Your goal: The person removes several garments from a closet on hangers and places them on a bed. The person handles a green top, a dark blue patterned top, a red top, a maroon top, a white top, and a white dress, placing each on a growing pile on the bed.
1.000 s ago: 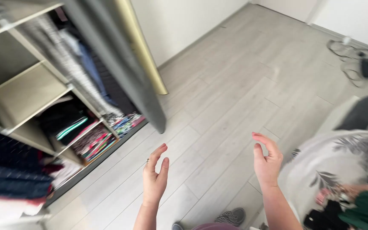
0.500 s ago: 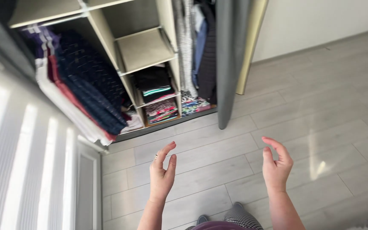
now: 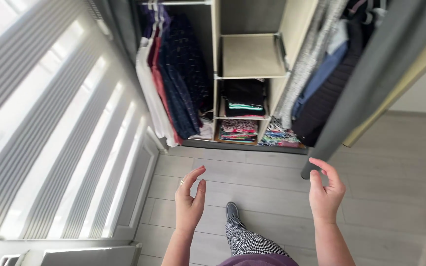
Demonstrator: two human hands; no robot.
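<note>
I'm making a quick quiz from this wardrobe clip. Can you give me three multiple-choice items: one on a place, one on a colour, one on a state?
1. Where is the folded stack of bright clothes?
A. on the bottom shelf, under the dark stack
B. on the floor by the foot
C. on the window sill

2. What colour is the open wardrobe door?
A. red
B. grey
C. white

3. What state are the hands in?
A. both clenched on a hanger
B. one holds a shirt
C. both open and empty

Answers:
1 A: it lies in the lowest compartment, below the dark stack.
2 B: the door at the right is grey, with a pale gold edge.
3 C: the left hand and right hand are raised with fingers spread, holding nothing.
</note>
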